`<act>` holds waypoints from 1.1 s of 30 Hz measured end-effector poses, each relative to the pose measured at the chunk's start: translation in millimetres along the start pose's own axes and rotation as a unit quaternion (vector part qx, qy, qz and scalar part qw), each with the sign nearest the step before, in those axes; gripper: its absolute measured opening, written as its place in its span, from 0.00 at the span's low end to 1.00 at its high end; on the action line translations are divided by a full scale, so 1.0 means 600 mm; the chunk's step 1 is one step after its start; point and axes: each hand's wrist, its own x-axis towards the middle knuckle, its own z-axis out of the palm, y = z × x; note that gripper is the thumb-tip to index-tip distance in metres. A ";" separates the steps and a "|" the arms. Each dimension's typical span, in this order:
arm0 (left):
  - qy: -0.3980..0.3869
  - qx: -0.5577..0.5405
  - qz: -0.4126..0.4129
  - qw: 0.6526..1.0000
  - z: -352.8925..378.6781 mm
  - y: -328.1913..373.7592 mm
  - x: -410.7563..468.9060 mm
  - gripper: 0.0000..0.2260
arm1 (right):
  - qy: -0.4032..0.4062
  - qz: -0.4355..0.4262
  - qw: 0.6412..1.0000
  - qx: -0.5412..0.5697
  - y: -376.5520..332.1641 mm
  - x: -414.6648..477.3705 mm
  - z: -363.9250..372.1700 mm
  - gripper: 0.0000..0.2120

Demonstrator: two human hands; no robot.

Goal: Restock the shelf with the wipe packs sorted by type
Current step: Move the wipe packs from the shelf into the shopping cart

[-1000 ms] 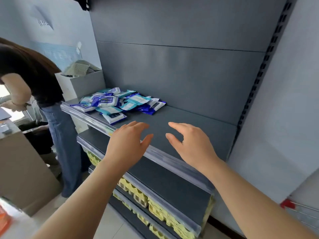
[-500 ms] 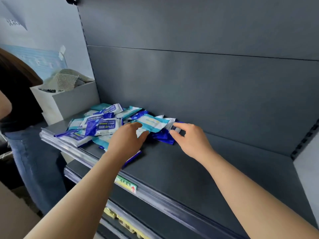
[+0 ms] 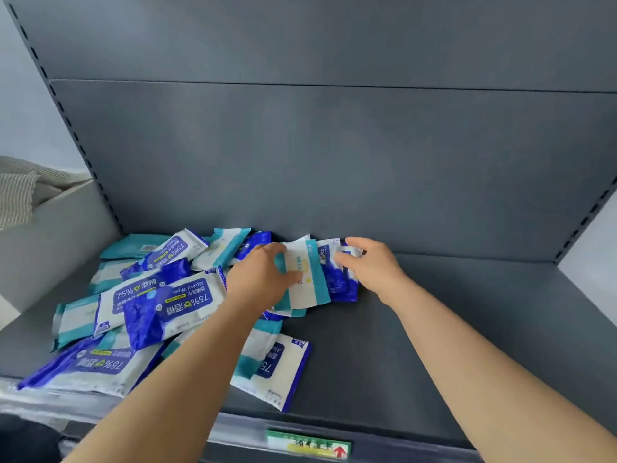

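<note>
At the far left a pale grey box (image 3: pixel 50 235) holding a striped beige cloth (image 3: pixel 16 195) stands just beside the dark grey metal shelf (image 3: pixel 467 312), whose left part carries a jumbled heap of flat plastic wipe packs (image 3: pixel 160 305), blue-and-white alcohol ones mixed with teal-and-white ones, so nothing is sorted yet. At the heap's right edge, near the back panel, the left hand (image 3: pixel 260 279) has its grip clamped on a teal-and-white wipe pack (image 3: pixel 305 279), while the right hand (image 3: pixel 375 267) closes its grip on a blue-and-white wipe pack (image 3: pixel 340 282) lying partly under it; each hand taking one type looks like pulling the two kinds apart, probably to start separate groups further right along the shelf
</note>
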 end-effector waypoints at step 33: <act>-0.053 -0.163 0.118 0.978 0.016 -0.023 0.047 0.16 | 0.015 0.057 0.995 0.078 0.026 -0.019 -0.048 0.28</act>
